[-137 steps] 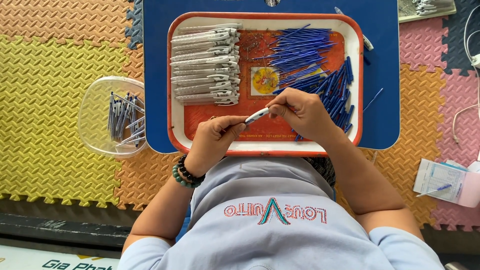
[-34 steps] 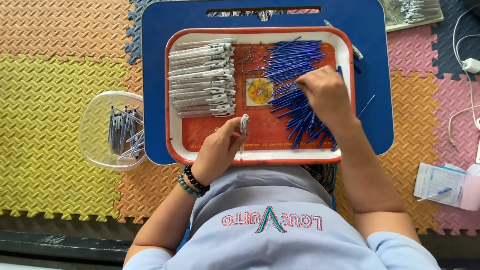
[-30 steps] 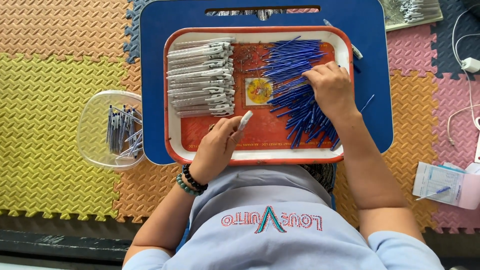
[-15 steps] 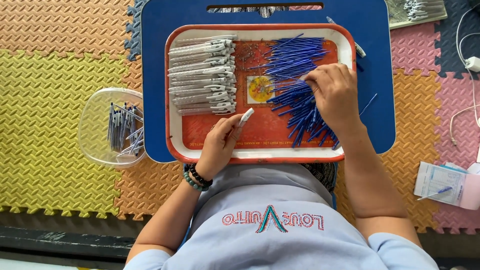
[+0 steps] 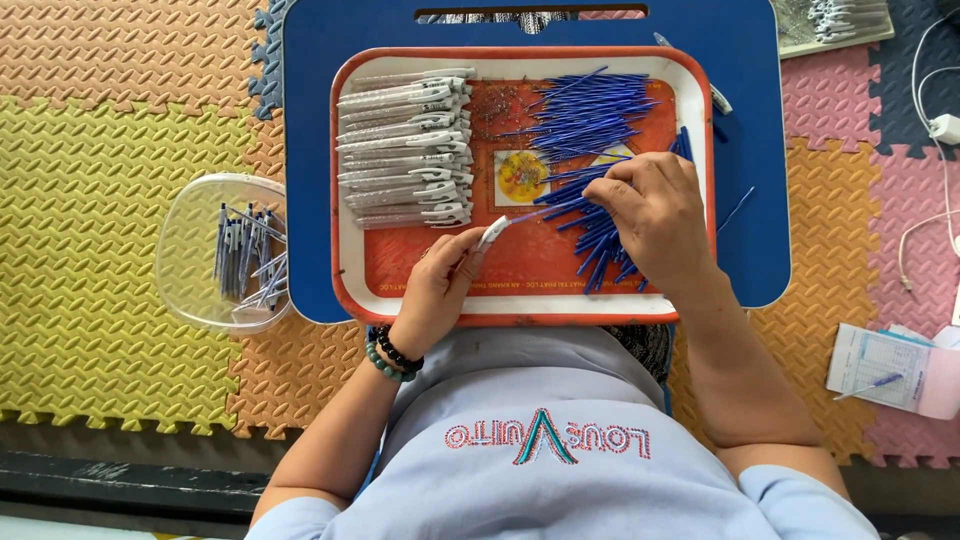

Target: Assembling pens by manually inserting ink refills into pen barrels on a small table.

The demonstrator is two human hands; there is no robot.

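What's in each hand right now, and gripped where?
Left hand holds a white pen barrel by its lower end, the tip end pointing up-right. Right hand pinches one blue refill near its right end, above the refill pile.

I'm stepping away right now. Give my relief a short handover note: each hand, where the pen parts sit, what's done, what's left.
Left hand: holds one white pen barrel over the orange tray.
Right hand: on the blue refill pile, pinching one refill whose tip points at the barrel.
Empty barrels: stacked on the tray's left side.
Done: a few assembled pens in the clear tub to the left.
Left: most barrels and refills.
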